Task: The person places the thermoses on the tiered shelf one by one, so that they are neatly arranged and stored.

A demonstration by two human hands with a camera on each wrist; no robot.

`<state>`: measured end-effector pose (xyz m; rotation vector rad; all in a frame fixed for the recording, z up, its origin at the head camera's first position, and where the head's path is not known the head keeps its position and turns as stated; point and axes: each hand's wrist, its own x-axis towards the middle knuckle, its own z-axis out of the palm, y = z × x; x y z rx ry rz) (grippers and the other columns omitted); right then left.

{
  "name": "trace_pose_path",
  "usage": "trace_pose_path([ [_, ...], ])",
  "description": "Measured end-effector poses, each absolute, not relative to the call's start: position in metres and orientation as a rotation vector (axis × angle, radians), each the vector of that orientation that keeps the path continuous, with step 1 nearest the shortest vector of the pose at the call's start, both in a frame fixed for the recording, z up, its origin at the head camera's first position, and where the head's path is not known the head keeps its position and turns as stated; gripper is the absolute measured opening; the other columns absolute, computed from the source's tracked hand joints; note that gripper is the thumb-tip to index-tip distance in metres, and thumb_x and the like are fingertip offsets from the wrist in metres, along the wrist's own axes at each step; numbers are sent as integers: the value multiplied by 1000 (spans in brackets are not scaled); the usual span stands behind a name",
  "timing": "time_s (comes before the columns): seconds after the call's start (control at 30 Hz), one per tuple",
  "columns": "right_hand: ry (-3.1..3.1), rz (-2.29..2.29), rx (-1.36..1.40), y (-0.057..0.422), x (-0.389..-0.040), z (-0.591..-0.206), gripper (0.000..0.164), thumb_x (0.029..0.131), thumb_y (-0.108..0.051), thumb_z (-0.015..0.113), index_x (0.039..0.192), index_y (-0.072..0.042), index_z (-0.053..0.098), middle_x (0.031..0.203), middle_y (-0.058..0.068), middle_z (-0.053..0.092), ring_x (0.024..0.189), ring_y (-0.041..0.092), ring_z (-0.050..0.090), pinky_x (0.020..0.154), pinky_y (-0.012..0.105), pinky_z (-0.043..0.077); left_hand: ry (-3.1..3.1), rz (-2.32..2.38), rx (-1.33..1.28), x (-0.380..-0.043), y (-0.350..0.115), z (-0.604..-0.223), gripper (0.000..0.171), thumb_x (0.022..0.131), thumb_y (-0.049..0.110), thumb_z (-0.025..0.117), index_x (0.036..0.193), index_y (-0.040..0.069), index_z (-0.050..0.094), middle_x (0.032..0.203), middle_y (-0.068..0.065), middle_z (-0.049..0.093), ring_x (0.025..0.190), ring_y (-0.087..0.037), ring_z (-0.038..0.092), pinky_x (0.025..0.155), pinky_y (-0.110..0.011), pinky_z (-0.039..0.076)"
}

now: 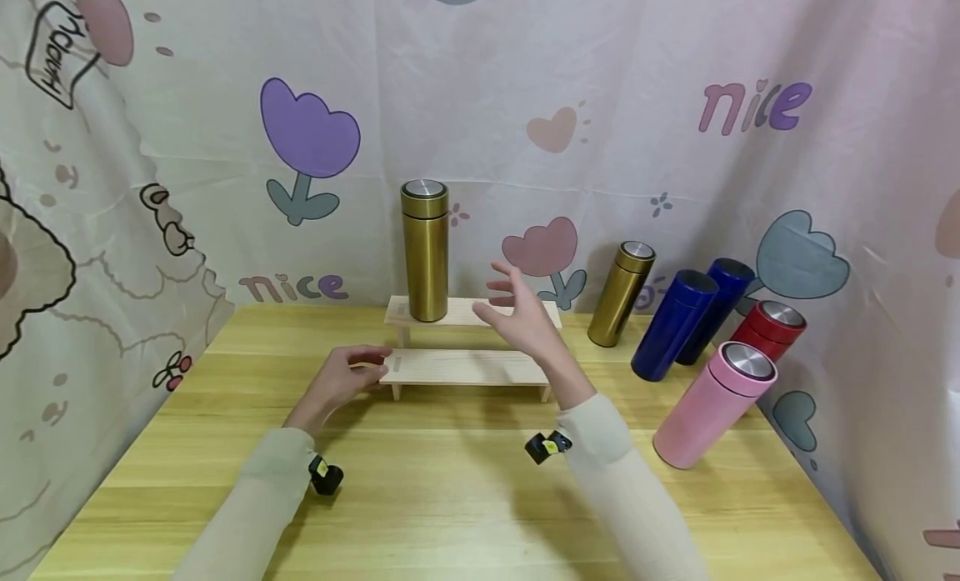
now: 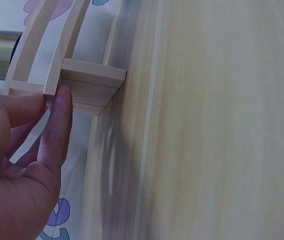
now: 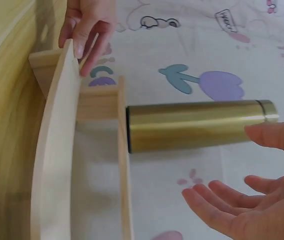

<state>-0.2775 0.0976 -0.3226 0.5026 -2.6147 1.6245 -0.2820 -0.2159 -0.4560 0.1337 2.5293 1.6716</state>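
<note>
A two-tier wooden stand (image 1: 472,368) sits toward the back of the table. On the left part of its upper tier a gold thermos flask (image 1: 426,256) stands upright. My left hand (image 1: 345,385) pinches the left end of the lower tier; in the left wrist view the thumb and fingers (image 2: 57,130) meet around the board's end. Over the stand's right side is my right hand (image 1: 519,310), its fingers spread and holding nothing. The right wrist view shows that hand (image 3: 267,200) close to the flask's (image 3: 192,126) capped end, with a gap between the fingers and the flask.
To the right stand a second gold flask (image 1: 621,293), two blue flasks (image 1: 673,324) (image 1: 718,306), a red flask (image 1: 767,331) and a pink flask (image 1: 712,406). A printed curtain (image 1: 465,89) hangs behind the wooden table (image 1: 420,498).
</note>
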Motion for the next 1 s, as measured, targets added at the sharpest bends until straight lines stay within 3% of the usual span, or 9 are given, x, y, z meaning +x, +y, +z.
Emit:
trace_pose_path([
  [0.33, -2549, 1608, 535, 141, -255, -308, 68, 100, -24, 69, 158, -20, 35, 150, 15, 54, 133, 38, 59, 105, 56, 55, 2551, 1662, 130, -283, -216, -456, 39, 100, 9, 67, 137, 0, 64, 136, -25, 64, 97, -14, 70, 80, -20, 61],
  [1.0, -2583, 1465, 446, 192, -223, -300, 68, 102, -27, 67, 160, -18, 32, 149, 16, 56, 135, 38, 57, 112, 62, 47, 2523, 1709, 142, -280, -213, -456, 38, 99, 7, 66, 136, -2, 64, 133, -26, 63, 97, -15, 70, 83, -27, 63],
])
